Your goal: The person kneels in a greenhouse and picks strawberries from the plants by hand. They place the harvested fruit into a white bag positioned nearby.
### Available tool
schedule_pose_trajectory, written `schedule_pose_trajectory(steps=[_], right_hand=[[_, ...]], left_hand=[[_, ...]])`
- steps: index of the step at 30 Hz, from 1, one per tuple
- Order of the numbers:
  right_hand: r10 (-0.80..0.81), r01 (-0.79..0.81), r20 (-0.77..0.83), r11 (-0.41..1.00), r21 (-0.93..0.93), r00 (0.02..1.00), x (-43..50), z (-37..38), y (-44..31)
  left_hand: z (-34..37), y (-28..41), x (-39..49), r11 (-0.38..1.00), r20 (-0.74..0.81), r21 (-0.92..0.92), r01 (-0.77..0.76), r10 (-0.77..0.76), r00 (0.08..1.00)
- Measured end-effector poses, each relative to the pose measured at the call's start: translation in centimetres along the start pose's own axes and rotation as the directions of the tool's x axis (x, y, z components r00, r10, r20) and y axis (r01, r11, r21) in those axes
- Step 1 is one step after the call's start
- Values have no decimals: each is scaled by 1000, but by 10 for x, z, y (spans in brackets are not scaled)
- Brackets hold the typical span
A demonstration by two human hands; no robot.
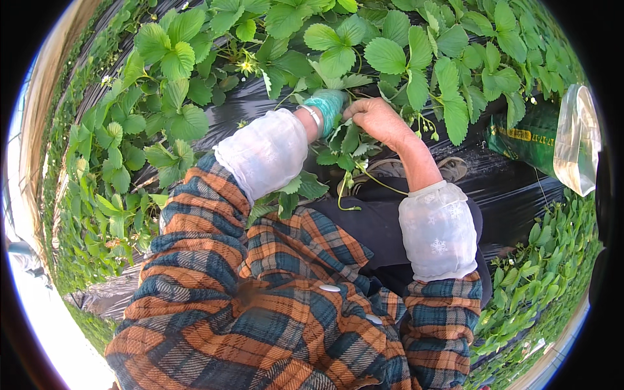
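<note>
My left hand [327,108], in a teal glove with a white band at the wrist, reaches into a strawberry plant [336,48]; foliage and its own back hide the fingertips. Close on its right is my bare right hand [374,118], fingers curled and thumb side towards the glove. Strawberry leaves [348,139] bunch right beneath both hands, some showing pale undersides. What lies between the fingers is hidden. Below them, a thin green stalk [380,183] with withered flower parts [348,181] hangs over my dark trousers [385,229].
Black plastic mulch film [507,180] covers the bed. A green printed sack [529,141] with a clear plastic edge lies at the right. Flower stalks with buds [426,127] hang right of my hand. My shoe [451,168] rests on the film. More strawberry rows [531,273] run alongside.
</note>
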State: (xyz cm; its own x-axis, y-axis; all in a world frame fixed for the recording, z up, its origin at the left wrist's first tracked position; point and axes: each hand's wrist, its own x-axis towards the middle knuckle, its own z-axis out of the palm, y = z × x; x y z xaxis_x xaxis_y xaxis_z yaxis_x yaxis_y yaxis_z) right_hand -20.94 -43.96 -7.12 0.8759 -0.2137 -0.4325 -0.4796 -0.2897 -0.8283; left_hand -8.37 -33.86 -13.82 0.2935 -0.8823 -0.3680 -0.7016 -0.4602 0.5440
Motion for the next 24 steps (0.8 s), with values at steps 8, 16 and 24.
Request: schedule_pose_trajectory(steps=[8,16,24], right_hand=[[56,-68,96,989,130,994,-4,-3,1],[49,-62,73,979,195,996,-3,-8,0],[89,-67,-69,960,272,994,5,-24,0]], left_hand=[[11,-7,15,828,150,542,-145,75,986],[-31,19,-29,896,194,-335,290,-236,952],[-68,-2,-103,61,-142,-988,-142,0,990]])
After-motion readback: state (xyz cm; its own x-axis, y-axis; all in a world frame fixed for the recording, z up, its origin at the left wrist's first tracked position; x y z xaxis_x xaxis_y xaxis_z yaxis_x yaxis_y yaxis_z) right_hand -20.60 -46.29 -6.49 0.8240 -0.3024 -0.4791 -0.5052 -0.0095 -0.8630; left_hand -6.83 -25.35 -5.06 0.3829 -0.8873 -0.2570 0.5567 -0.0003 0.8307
